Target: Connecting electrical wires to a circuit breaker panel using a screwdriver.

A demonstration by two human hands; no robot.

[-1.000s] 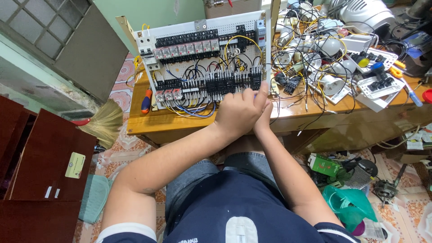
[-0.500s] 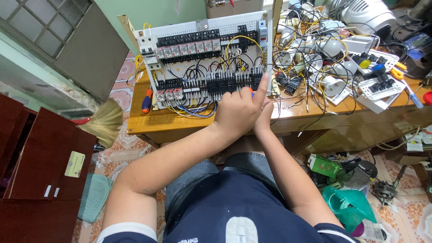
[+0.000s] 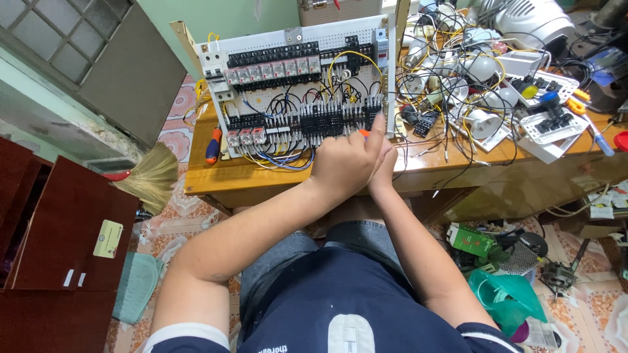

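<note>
White panel board, crowded with relays and wires, stands at the upper centre of the frame on a wooden table. Left hand is clenched around an orange-handled tool at the board's lower edge. Right hand sits behind it; its fingers probably curl, though I cannot tell.

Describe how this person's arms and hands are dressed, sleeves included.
Both arms are bare from the upper arm down. The left hand and right hand wear no gloves, and no rings or watch show. Short dark navy sleeves end in a white band. The shirt is the same navy, with a pale patch at the chest.
</note>
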